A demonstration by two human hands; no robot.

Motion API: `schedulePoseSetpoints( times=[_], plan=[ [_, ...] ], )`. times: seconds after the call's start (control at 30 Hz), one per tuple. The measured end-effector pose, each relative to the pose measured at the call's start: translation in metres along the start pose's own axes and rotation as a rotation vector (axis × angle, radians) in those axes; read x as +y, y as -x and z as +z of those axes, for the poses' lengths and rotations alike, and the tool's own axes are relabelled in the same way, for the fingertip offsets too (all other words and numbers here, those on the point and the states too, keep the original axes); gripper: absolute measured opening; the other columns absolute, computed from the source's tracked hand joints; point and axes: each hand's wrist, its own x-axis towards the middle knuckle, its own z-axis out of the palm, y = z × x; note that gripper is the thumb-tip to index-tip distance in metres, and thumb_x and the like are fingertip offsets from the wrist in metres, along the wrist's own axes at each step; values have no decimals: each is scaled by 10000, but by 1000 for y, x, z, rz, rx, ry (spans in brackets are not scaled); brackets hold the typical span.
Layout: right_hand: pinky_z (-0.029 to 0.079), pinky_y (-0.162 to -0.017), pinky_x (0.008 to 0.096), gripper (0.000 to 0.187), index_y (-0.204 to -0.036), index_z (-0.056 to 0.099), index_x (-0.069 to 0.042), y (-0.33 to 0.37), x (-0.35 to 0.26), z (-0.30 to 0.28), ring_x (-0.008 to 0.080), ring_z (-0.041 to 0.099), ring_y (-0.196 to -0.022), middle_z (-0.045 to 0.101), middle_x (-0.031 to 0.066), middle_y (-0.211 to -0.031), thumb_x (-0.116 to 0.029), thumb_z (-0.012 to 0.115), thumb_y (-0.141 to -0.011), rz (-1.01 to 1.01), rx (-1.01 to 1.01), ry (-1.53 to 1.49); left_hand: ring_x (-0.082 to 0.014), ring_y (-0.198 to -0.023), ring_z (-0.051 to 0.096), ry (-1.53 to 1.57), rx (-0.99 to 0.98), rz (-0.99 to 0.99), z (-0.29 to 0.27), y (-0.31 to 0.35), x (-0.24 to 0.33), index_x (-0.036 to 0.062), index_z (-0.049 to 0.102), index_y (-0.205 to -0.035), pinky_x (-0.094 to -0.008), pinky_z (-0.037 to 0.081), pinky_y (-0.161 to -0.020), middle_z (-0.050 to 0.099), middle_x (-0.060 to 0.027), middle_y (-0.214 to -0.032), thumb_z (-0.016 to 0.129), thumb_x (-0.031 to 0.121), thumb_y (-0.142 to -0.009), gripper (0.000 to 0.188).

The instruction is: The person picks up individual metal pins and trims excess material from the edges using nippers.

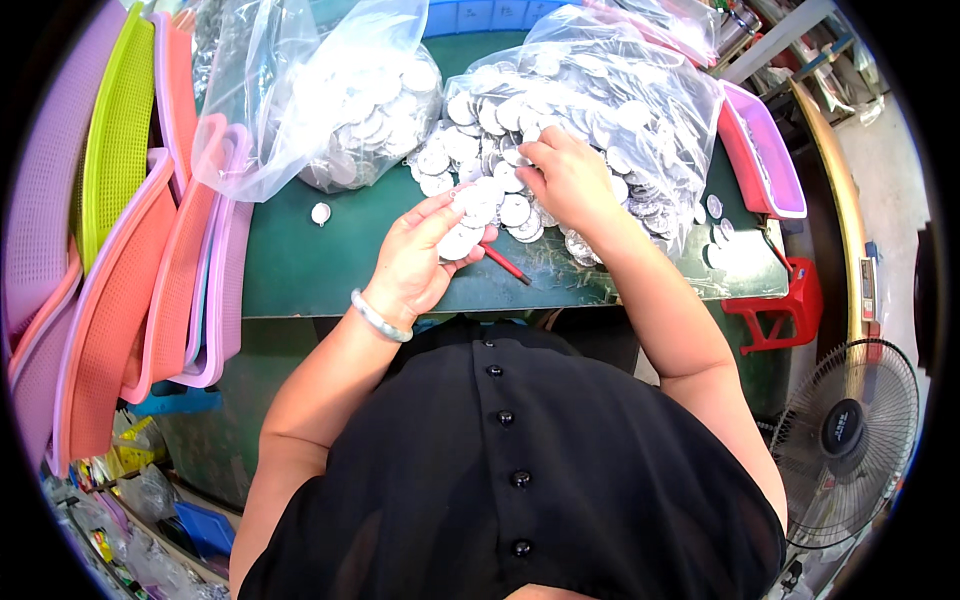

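Observation:
Several round, silvery-white discs (474, 212) are fanned out in my left hand (412, 250). The fingers are closed around them, and a pale bangle (380, 317) circles that wrist. Over a loose pile of the same discs (520, 212), my right hand (572, 182) has its fingers bent and its thumb and fingertips close together. Whether a disc is between those fingertips is not clear. The pile spills from a clear plastic bag (655, 85) full of discs. Beside my left hand a red pen-like stick (508, 264) lies on the green table (330, 268).
Another clear bag of discs (370, 125) stands at the back left, near a single small disc (320, 213). Stacked plastic baskets (110, 330) crowd the left side. To the right are a pink bin (765, 150), loose discs (718, 250), a red stool (790, 305) and a fan (845, 435).

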Motion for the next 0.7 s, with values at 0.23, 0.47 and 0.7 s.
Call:
schedulePoseSetpoints(
  times=[0.23, 0.47, 0.7],
  plan=[
    [454, -598, 350, 84, -713, 611, -55, -6, 3, 1, 261, 560, -729, 537, 66, -706, -139, 614, -707, -53, 64, 40, -210, -788, 616, -1, -39, 16, -5, 2, 1, 0, 482, -1160, -251, 505, -583, 594, -128, -987, 524, 67, -836, 334],
    [400, -527, 219, 133, -849, 615, -1, 2, -15, -18, 80, 499, -563, 574, 0, -664, -121, 597, -795, 571, -128, -917, -230, -848, 594, 85, -18, 16, -10, -2, -3, 43, 506, -1073, -302, 508, -656, 577, -110, -963, 531, 47, -818, 256],
    [401, -511, 187, 184, -870, 608, 38, 11, -39, -22, 55, 491, -541, 573, 17, -653, -134, 583, -810, 699, -194, -1337, -196, -779, 600, 153, -57, 8, 2, 3, 2, 47, 520, -929, -295, 512, -617, 581, -82, -889, 547, 49, -816, 116]
  ],
)
